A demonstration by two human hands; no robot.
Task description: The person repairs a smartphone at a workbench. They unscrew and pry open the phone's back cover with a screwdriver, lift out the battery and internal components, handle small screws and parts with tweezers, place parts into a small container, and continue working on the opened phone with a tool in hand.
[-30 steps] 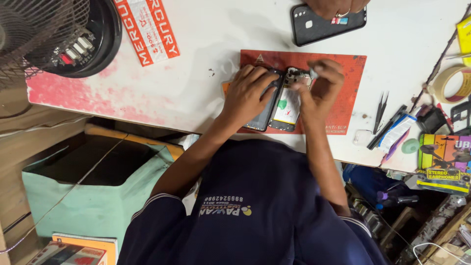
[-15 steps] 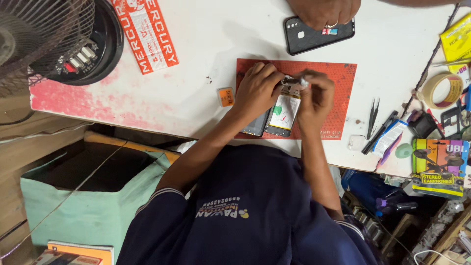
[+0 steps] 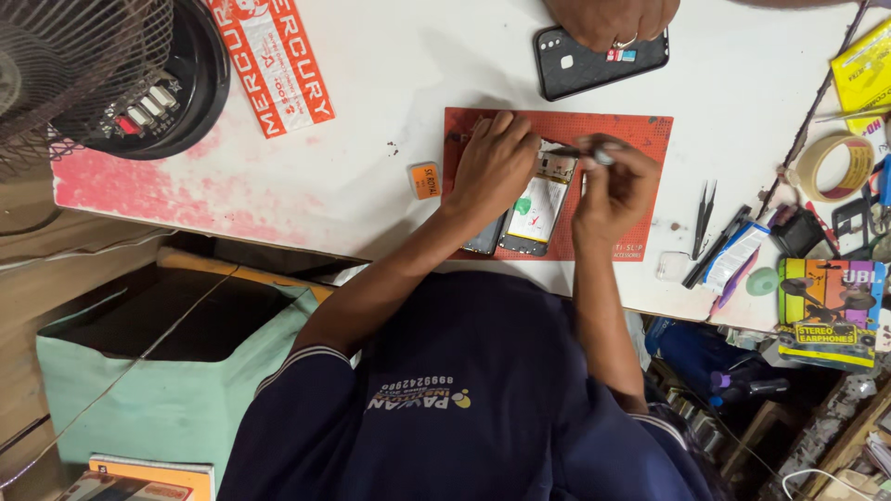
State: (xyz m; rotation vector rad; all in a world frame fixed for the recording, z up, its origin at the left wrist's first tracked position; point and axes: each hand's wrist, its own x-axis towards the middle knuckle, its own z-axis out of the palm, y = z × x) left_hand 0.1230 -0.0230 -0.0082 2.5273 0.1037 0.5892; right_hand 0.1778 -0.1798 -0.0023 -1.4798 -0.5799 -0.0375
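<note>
Head view, hands on opened phone, textured red mat.

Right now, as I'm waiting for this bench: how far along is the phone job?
Done: the opened phone lies on the red mat with its back off, battery and board exposed. In hand: the left hand steadies it while the right hand pinches a small tool at its top end. Left: closing it up; the tweezers lie beside the mat.

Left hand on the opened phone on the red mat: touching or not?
Touching. In the head view the left hand lies flat on the opened phone's upper-left edge, with no gap visible, on the red mat.
</note>
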